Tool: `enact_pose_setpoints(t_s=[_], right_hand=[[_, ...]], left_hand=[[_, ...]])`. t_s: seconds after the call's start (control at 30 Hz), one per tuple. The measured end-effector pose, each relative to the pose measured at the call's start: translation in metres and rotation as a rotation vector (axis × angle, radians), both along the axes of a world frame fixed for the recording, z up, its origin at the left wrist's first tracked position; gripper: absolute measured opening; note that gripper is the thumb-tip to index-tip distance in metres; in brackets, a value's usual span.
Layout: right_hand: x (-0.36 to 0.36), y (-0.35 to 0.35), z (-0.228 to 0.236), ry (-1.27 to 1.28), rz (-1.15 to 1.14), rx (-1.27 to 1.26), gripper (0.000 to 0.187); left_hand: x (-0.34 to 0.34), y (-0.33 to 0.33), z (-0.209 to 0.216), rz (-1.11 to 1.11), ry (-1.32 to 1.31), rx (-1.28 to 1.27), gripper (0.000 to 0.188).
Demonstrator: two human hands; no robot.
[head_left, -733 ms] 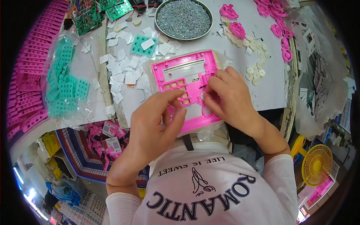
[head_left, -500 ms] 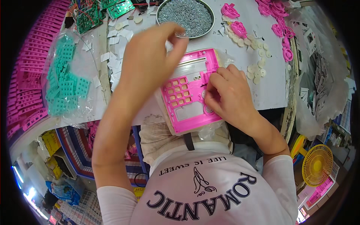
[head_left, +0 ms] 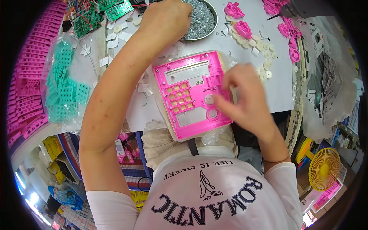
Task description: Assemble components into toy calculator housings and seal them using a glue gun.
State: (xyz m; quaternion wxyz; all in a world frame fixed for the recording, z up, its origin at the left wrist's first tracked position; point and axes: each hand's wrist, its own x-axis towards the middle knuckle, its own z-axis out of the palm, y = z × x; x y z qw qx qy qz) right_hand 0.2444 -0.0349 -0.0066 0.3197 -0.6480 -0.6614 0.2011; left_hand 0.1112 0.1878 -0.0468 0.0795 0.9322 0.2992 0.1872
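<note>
A pink plastic casing (head_left: 197, 123), its inner side up, lies on clear plastic film at the table's near edge. It has a grid of square holes, a long slot and small screw posts. A white round disc (head_left: 209, 99) sits in its right half. My right hand (head_left: 247, 96) is over the casing's right edge, blurred, thumb and forefinger apart with nothing seen between them. At the far side my left hand (head_left: 166, 21) is at the left rim of a round metal dish of screws (head_left: 201, 23). Its fingers are curled; their tips and anything in them are hidden.
Loose white discs (head_left: 267, 74) and pink parts (head_left: 243, 30) lie to the right. A dark pointed tool (head_left: 303, 9) reaches in at the upper right. Green keypads (head_left: 63, 90) and circuit boards (head_left: 86, 21) are on the left. A yellow fan (head_left: 324, 168) stands below right.
My left hand has moved away from me to the screw dish. My right hand has come off the casing's disc toward the right, uncovering it. The dark tool has appeared at the upper right.
</note>
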Motion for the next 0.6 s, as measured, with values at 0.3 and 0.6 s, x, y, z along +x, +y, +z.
enact_pose_setpoints(t_s=[0.3, 0.6], right_hand=[[0.081, 0.122, 0.089, 0.682, 0.248, 0.426, 0.058], [0.036, 0.082, 0.052, 1.034, 0.499, 0.065, 0.061]], left_hand=[[-0.012, -0.045, 0.027, -0.197, -0.241, -0.095, 0.017], [-0.074, -0.165, 0.025, -0.177, -0.364, -0.438, 0.014]])
